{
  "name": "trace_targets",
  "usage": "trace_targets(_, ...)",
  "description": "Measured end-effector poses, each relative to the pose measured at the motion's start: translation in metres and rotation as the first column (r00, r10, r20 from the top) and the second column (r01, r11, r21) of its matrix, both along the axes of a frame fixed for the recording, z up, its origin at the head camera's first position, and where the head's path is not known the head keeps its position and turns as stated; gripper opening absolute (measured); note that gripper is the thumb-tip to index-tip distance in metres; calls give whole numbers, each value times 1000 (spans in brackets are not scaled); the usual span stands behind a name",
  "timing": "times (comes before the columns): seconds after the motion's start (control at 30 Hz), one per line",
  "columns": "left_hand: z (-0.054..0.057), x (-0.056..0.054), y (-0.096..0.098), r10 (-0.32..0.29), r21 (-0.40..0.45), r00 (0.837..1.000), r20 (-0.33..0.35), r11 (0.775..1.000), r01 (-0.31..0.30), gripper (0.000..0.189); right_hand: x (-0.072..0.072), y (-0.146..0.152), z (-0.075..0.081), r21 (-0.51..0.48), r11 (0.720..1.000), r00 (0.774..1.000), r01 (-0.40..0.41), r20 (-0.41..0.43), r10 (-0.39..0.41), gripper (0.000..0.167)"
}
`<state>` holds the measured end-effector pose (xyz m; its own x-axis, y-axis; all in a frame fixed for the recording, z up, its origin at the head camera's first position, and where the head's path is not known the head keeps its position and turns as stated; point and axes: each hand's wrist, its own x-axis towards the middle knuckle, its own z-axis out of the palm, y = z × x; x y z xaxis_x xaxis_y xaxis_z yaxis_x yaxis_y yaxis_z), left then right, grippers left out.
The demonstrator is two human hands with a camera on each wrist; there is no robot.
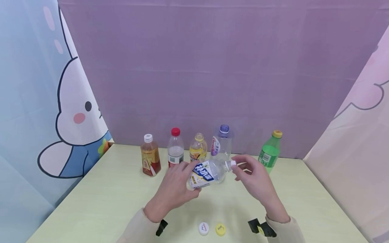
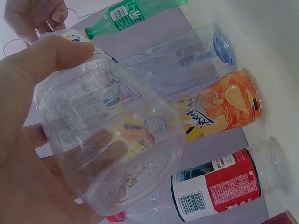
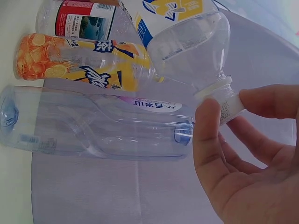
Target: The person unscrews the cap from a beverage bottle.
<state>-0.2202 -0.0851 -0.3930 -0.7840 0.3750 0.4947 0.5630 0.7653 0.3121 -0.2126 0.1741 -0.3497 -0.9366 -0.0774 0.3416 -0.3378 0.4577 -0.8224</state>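
My left hand (image 1: 173,189) grips an empty-looking clear plastic bottle (image 1: 203,174) by its body, over a blue and white label. The bottle is tilted nearly flat above the table, its neck towards the right and its base facing the left wrist camera. With thumb and fingertips, my right hand (image 1: 255,179) pinches a white bottle cap (image 3: 232,108) at the mouth of this bottle. The cap lines up with the neck, right at its collar. In the left wrist view, the left thumb (image 2: 70,51) lies across the bottle's side, and some fingers show through the plastic.
Behind stand a brown drink bottle (image 1: 150,158), a red-capped bottle (image 1: 175,150), an uncapped orange drink bottle (image 1: 198,148), an uncapped bluish bottle (image 1: 223,148) and a yellow-capped green bottle (image 1: 269,152). A white cap (image 1: 204,228) and a yellow cap (image 1: 220,229) lie near the front.
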Motion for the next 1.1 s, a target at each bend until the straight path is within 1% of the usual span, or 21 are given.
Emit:
trace_targets(0.2,-1,-2,-1,11,5,1000,-4,1000,-11,81,2,0,3,-16,1000,1000,-2,-19,1,27)
trace_targets(0.4,0,-2,-1,62,10,998,14,998,-62,85,3,1,2,6,1000,1000,27,-11,-27,28)
trace_targets(0.57,1,-3,-2,91,26,996,18,995,-91,84,1,2,1,12,1000,1000,24,-3,-24,29)
trace_targets(0.73,1,-3,-3,95,67,995,-4,993,-95,82,0,1,-2,38,999,1000,21,-5,-21,30)
trace_targets(0.9,1,-5,-5,131,108,991,-39,986,-127,80,-4,-2,-7,75,997,1000,3,-14,-2,30)
trace_targets(1.0,1,-5,-6,154,133,987,-40,980,-147,80,-6,-7,-11,91,996,1000,-14,-14,15,30)
trace_targets(1.1,1,-6,-7,163,156,986,-42,976,-155,79,-6,-13,-13,104,994,999,-35,-19,37,30)
